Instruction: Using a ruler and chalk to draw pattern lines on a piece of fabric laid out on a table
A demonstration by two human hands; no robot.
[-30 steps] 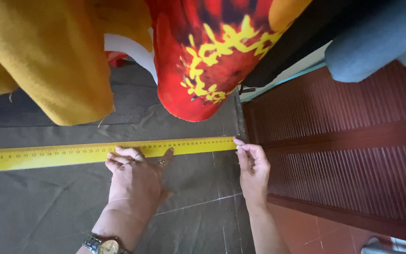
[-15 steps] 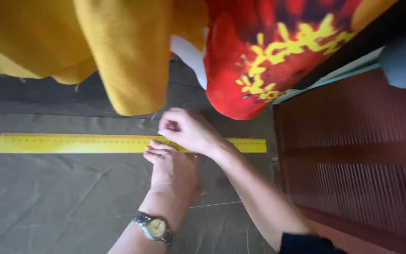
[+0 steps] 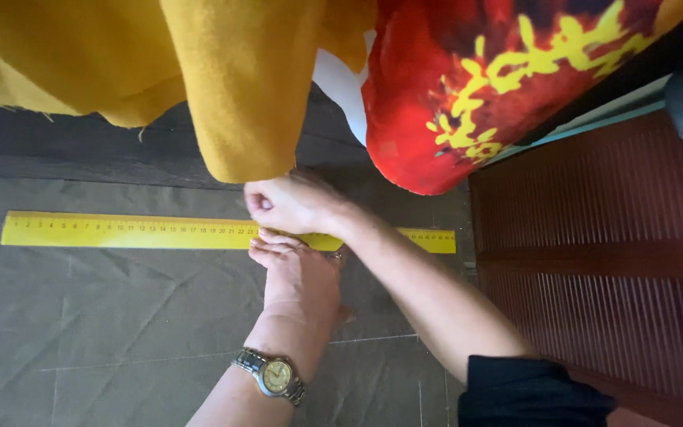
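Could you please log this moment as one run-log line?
left hand: pressing yellow ruler flat | right hand: closed at ruler's upper edge | surface: grey-green fabric | overhead: yellow cloth

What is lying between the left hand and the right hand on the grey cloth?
In the head view, only the yellow ruler lies between them: the left hand presses its near edge, while the right hand, fingers curled, sits at its far edge on the grey cloth.

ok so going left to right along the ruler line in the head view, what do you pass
bare end of the yellow ruler on the dark olive cloth → the left hand pressing the ruler, with the right hand closed just above it → the ruler's short right end → the reddish-brown slatted panel
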